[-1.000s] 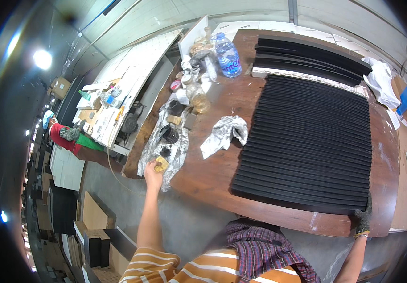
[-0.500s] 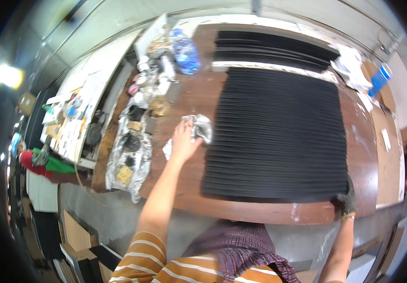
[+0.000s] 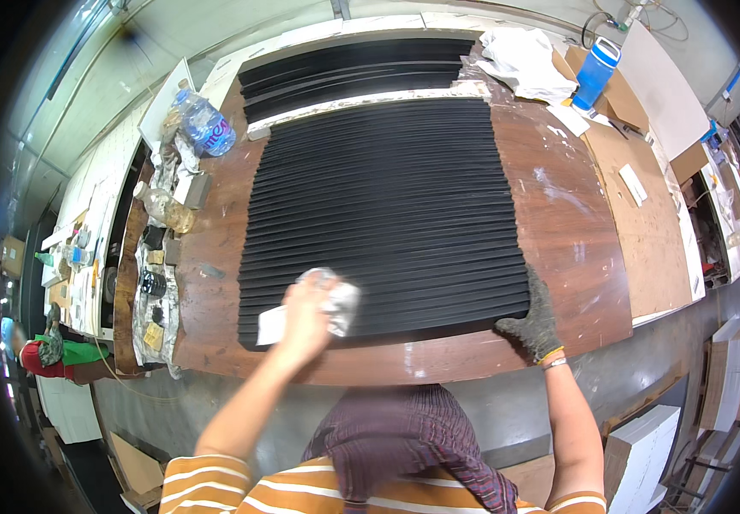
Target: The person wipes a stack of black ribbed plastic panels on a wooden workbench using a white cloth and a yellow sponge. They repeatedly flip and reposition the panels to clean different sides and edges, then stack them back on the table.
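A broad row of thin black strips (image 3: 378, 206) lies side by side on a brown wooden table. My bare left hand (image 3: 305, 317) is closed around a crumpled white cloth (image 3: 341, 307), on the strips' near left part. Motion blurs the cloth and fingertips. My right hand (image 3: 534, 319), in a dark grey work glove, rests against the near right corner of the row. Its thumb points left along the front edge and its fingers stretch along the strip ends.
More black strips (image 3: 353, 73) lie beyond a whitish bar (image 3: 370, 104). Plastic bottles (image 3: 205, 124), tins and foil line the left edge. At the far right are white cloth (image 3: 524, 64), a blue bottle (image 3: 597, 73) and cardboard (image 3: 644, 231). Another person (image 3: 48, 351) is at far left.
My left hand and the cloth have moved from the bare tabletop left of the strips onto their near left part. My right hand stays at the near right corner. The view has shifted right.
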{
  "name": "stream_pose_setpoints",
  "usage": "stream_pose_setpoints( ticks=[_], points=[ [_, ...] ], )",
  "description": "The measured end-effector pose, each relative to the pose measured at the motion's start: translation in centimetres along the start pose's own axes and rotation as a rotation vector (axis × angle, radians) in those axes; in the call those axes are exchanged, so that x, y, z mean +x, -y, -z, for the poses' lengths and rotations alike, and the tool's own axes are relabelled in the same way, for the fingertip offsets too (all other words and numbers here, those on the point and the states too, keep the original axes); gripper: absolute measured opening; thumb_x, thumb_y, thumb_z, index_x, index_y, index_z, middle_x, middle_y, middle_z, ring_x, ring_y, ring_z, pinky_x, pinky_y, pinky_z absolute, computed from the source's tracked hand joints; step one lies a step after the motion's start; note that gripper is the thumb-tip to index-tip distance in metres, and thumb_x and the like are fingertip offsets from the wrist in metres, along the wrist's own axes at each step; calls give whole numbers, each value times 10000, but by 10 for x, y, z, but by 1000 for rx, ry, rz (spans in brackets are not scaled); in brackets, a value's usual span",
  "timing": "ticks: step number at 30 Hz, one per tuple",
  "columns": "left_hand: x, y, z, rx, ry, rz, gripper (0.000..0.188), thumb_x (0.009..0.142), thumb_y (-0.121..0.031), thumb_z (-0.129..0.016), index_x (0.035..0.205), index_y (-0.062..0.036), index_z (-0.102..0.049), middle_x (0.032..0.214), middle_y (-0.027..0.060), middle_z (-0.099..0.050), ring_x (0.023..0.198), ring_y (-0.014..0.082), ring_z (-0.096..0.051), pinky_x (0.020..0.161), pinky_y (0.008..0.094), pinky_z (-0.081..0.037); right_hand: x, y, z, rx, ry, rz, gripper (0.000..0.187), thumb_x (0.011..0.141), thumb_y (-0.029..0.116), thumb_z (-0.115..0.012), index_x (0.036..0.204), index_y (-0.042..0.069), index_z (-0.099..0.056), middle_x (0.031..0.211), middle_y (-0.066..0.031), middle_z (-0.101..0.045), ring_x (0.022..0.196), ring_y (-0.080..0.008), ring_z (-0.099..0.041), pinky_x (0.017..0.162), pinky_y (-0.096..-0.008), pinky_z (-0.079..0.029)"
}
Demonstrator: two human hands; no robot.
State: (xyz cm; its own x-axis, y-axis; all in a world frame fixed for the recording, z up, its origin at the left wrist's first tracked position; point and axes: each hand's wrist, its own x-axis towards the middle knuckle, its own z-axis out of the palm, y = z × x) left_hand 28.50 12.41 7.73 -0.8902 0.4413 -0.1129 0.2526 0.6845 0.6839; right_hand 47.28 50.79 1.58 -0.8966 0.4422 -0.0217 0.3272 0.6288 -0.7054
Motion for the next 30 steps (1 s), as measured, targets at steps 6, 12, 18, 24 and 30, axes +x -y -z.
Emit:
stream_pose_setpoints(
  ticks=[6, 12, 18, 24, 30],
  points=[
    [24, -169, -201, -439, 219, -743, 287, 803, 15, -641, 1057, -55, -752, 1299, 137, -650, 1169, 334, -577, 1019, 440, -456, 2, -53, -16, 304, 158, -11, 969, 762, 360, -835, 1546, 44, -360, 1522, -208, -454, 1432, -362, -409, 1214, -466, -304],
    [39, -163, -189, -46, 117, -972, 402, 723, 28, -650, 1101, -92, -715, 1345, 102, -645, 1235, 316, -572, 1009, 452, -469, 4, -44, -16, 244, 112, 108, 977, 762, 452, -815, 1536, 46, -377, 1522, -195, -463, 1425, -365, -425, 1230, -486, -260],
    [-22, -12, -5, 336, -235, -475, 165, 722, 6, -683, 817, -103, -764, 993, 67, -773, 1008, 279, -688, 879, 413, -558, 11, -6, 11, -21, 18, 228, 1259, 536, 469, -933, 1562, 43, -339, 1558, -184, -438, 1444, -396, -384, 1248, -529, -215],
    [-4, -104, -85, 174, -110, -456, 259, 834, -30, -566, 1033, -44, -731, 1269, 157, -678, 1210, 342, -616, 1048, 444, -497, 14, 3, 8, -18, -73, 287, 1049, 572, 408, -900, 1466, 61, -475, 1442, -166, -540, 1350, -377, -463, 1191, -511, -297],
    [-20, -74, -123, 223, 44, -573, 397, 765, -183, -808, 1120, -69, -671, 1328, 96, -651, 1313, 302, -560, 1146, 512, -401, 10, 3, 6, 89, -74, 262, 969, 637, 383, -870, 1457, 52, -475, 1420, -166, -552, 1331, -377, -478, 1187, -499, -315]
  ],
)
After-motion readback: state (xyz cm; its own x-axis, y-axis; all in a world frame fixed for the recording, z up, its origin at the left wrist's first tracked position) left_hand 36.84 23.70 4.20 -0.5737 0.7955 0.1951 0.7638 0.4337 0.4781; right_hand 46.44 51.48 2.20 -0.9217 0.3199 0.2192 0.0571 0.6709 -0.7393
